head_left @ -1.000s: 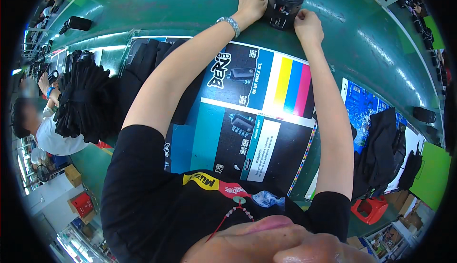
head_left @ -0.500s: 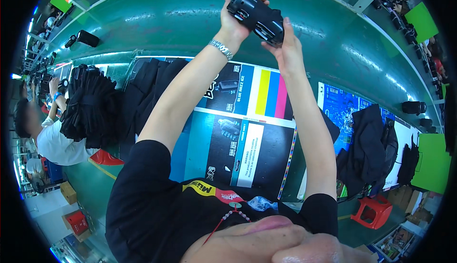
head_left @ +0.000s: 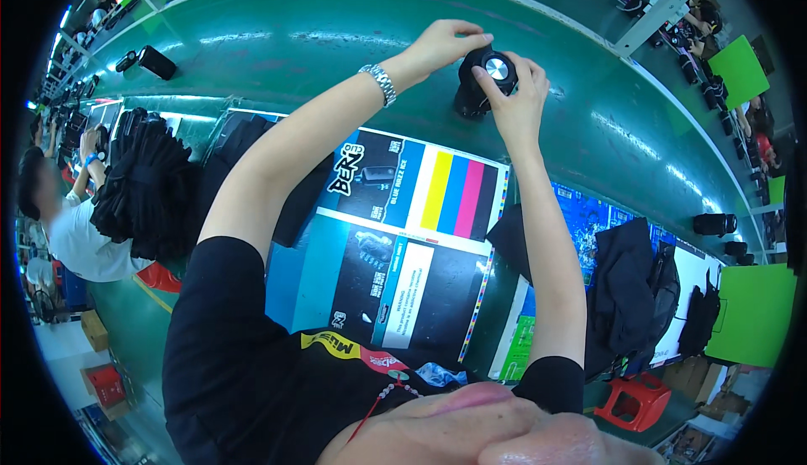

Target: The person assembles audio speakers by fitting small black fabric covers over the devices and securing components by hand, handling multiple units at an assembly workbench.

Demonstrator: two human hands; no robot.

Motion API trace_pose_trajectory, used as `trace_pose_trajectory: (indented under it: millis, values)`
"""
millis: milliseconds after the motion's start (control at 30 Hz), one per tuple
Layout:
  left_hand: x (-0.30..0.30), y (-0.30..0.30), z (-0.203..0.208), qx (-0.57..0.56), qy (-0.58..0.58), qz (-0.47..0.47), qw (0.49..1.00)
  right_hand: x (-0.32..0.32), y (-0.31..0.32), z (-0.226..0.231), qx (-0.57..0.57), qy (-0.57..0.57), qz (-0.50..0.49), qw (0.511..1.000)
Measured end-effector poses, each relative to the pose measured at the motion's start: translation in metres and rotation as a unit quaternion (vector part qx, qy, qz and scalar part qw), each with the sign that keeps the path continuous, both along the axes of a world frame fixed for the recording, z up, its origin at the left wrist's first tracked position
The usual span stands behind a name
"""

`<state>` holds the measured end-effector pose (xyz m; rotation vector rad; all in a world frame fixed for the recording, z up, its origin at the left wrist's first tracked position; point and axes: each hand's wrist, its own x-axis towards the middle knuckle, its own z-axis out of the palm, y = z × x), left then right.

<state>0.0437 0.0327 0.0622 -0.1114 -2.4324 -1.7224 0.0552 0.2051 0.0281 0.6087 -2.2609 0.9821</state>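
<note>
A black cylindrical portable speaker (head_left: 476, 102) stands on end over the green bench, slightly tilted, its round silver-centred end facing up. My right hand (head_left: 523, 93) grips it near that end, thumb across the rim and fingers round the far right side. At the upper left edge of the speaker my left hand (head_left: 454, 44) is closed in a pinch, fingertips on a black part there. What exactly lies between those fingertips is too small to tell. Below my arms a printed sheet (head_left: 408, 213) with colour bars covers the near bench.
Stacked black cloth pieces (head_left: 151, 183) lie at left, beside a person in white (head_left: 92, 242). More black cloth (head_left: 626, 288) lies at right. Other black speakers stand at far left (head_left: 156, 62) and right (head_left: 714, 224). A red stool (head_left: 635, 402) stands below right.
The speaker has turned from lying sideways across both hands to end-up, and come slightly nearer. My left hand has shifted from cradling its left end to pinching its upper edge.
</note>
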Motion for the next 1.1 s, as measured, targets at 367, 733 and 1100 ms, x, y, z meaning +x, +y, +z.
trace_pose_trajectory:
  millis: [367,733,1100]
  values:
    - [-0.022,0.031,0.012,-0.068,0.223,-0.051,0.971,-0.031,0.024,0.002,-0.277,-0.376,0.207,0.859]
    - [-0.008,0.054,-0.011,0.133,0.234,0.047,0.962,-0.050,0.067,-0.032,-0.418,-0.365,0.317,0.769]
    - [-0.021,0.126,-0.057,0.430,0.036,0.119,0.894,-0.072,0.030,-0.037,-0.588,-0.301,0.281,0.696]
